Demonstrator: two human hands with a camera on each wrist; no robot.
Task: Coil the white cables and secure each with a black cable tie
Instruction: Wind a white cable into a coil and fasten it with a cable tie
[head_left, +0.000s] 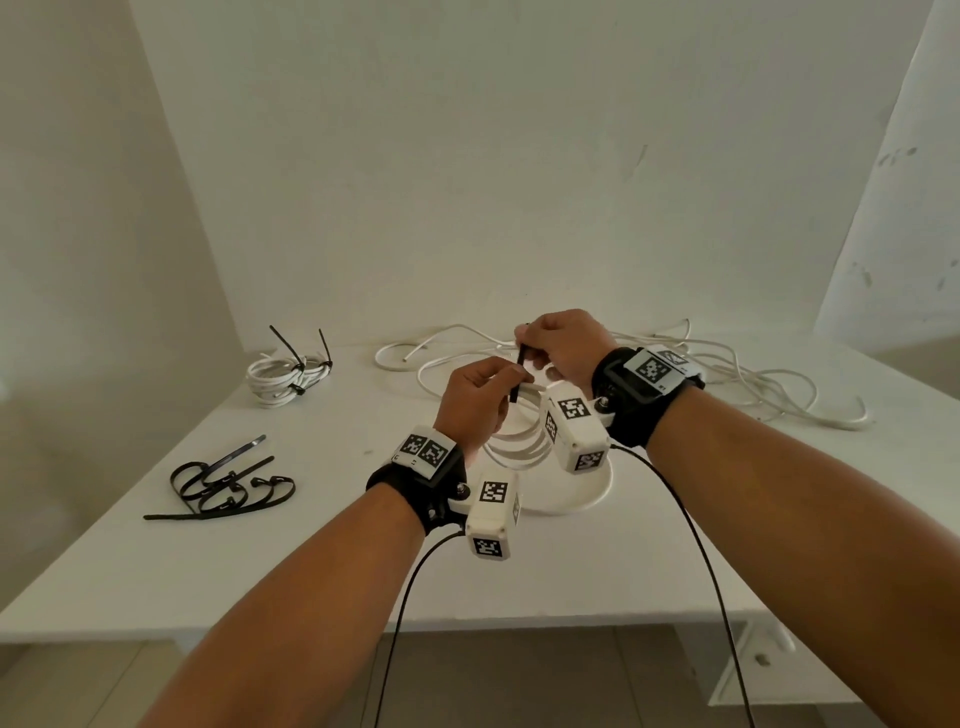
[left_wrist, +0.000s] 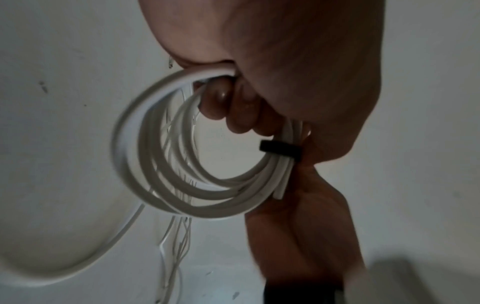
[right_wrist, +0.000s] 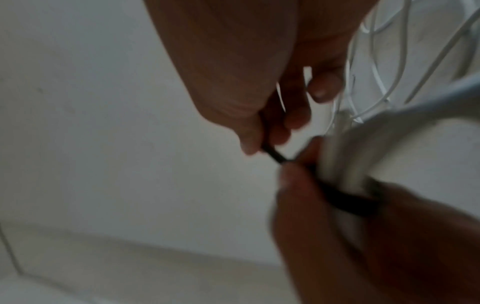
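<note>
My left hand (head_left: 480, 397) grips a coil of white cable (head_left: 519, 441) above the white table (head_left: 311, 561). In the left wrist view its fingers (left_wrist: 228, 111) curl through the coil (left_wrist: 161, 164), and a black cable tie (left_wrist: 280, 149) wraps the bundle beside them. My right hand (head_left: 558, 345) pinches the tail of that tie (head_left: 518, 371) between thumb and fingers and holds it up, seen blurred in the right wrist view as a black strap (right_wrist: 351, 157) running to the loop (right_wrist: 345, 200) around the cable. One cable end trails down to the table (left_wrist: 78, 265).
A finished coil with black ties (head_left: 288, 374) lies at the back left. A pile of spare black cable ties (head_left: 228, 486) sits at the front left. Loose white cables (head_left: 753, 384) sprawl across the back and right. Walls close in the table's back and left.
</note>
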